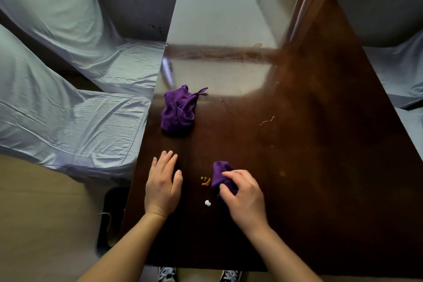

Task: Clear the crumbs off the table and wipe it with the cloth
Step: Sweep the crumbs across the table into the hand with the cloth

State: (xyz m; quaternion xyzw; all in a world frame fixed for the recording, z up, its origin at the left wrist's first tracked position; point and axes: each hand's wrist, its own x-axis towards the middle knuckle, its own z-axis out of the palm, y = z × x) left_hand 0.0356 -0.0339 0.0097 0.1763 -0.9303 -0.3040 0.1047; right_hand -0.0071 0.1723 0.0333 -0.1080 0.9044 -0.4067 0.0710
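The dark glossy wooden table (297,144) fills the middle of the view. My right hand (243,197) is closed on a small purple cloth (220,173), pressed against the table near the front. Just left of that cloth lie yellow and green crumbs (205,181) and a white crumb (207,202). My left hand (163,186) rests flat and empty on the table close to its left edge, left of the crumbs. A second, bigger purple cloth (177,111) lies crumpled farther back near the left edge. Faint smears (267,121) mark the table to the right.
Chairs under pale blue covers (75,121) stand along the table's left side, and another covered seat (402,71) is at the right. A dark bin (109,220) sits on the floor below the table's front left corner. My shoes (167,273) show under the front edge.
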